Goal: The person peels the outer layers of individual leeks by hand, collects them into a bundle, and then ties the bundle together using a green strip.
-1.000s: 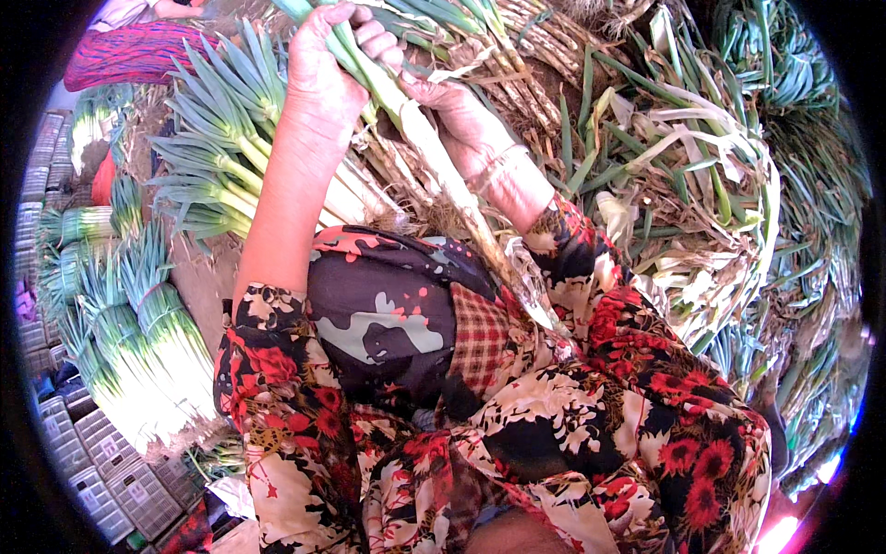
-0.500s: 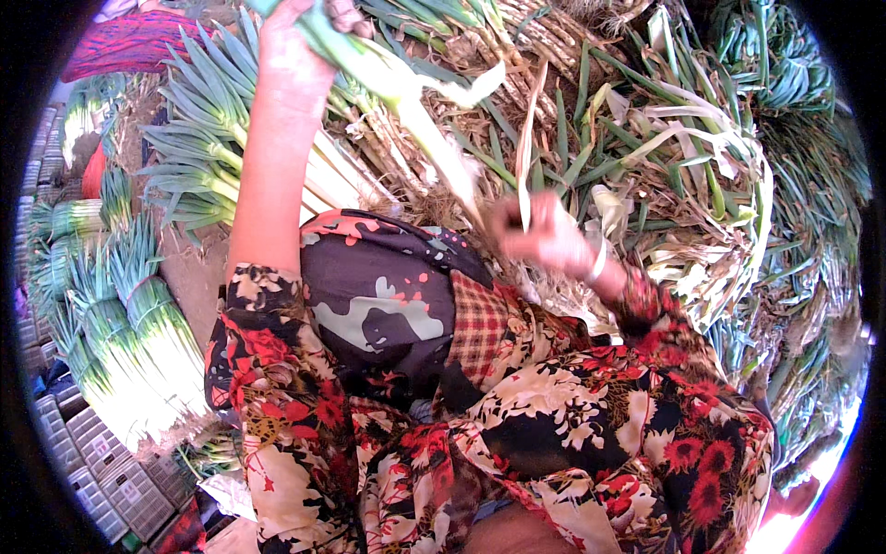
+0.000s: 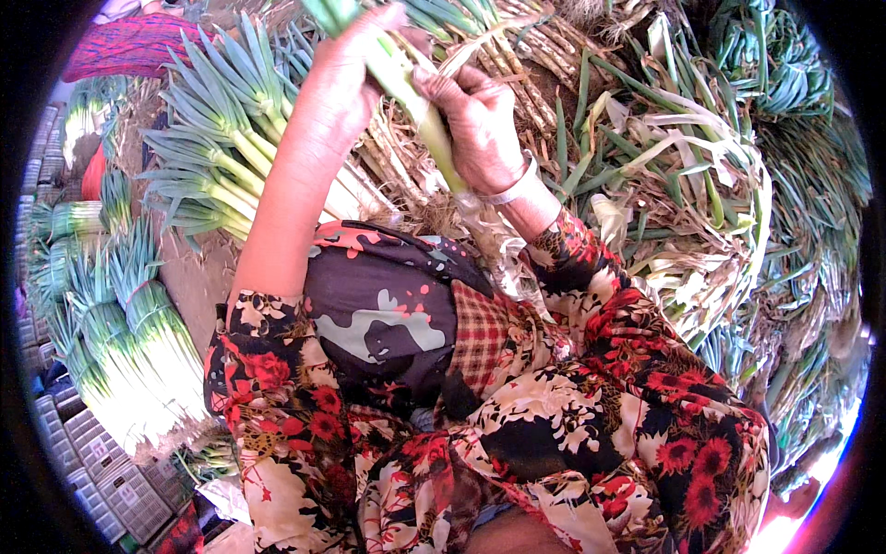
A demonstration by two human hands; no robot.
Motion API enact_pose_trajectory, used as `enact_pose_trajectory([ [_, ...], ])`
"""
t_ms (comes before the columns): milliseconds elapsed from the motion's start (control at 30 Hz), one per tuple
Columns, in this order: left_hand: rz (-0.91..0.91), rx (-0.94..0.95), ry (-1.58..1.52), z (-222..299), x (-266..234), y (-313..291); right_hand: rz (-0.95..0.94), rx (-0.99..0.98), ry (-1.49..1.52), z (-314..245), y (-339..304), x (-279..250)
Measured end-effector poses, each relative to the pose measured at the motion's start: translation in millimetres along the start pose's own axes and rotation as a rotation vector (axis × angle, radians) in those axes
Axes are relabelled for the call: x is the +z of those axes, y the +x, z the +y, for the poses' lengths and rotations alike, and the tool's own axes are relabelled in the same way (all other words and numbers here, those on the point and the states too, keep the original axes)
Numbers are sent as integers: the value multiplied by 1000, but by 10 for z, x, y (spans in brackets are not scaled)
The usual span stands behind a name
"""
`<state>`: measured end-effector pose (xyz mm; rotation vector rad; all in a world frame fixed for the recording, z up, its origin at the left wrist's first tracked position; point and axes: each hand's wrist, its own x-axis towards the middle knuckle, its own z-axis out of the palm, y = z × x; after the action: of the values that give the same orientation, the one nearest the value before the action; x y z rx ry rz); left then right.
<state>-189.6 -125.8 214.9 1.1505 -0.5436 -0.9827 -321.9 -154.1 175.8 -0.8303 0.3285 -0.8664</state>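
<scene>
A large green onion (image 3: 432,134) slants down across the upper middle, green leaves at the top and pale stalk toward my lap. My left hand (image 3: 343,81) is wrapped round its upper part. Against the stalk, my right hand (image 3: 482,129) is closed, thumb and forefinger pinching what looks like a dry outer leaf; a bracelet (image 3: 513,185) circles that wrist. Loose skin hangs by the lower end of the stalk. Left of my left forearm lie cleaned green onions (image 3: 242,148) with fanned leaves. Unpeeled, soil-stained ones (image 3: 392,157) lie just beyond my knees.
Stripped leaves and skins (image 3: 683,194) heap up on the right, with more green onions (image 3: 812,212) stacked past them. Tied bundles (image 3: 152,319) stand at the left by grey paving (image 3: 106,452). A red and blue cloth (image 3: 129,46) lies at the far left.
My right hand has moved up from near the stalk's lower end to its upper part, beside my left hand. The long dry strip it held is no longer hanging there. My left hand shifted slightly right.
</scene>
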Motion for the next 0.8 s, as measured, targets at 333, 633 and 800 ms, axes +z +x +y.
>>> enact_pose_trajectory([
  [333, 198, 67, 92, 10, -521, 61, -610, -290, -1302, -7, -1015, -1300],
  [633, 441, 107, -205, 158, -1269, 216, -755, 593, -1865, -356, -2006, -2352],
  [800, 229, 118, -306, 17, -1410, 367, -408, -15, -1476, -200, -1168, -1172],
])
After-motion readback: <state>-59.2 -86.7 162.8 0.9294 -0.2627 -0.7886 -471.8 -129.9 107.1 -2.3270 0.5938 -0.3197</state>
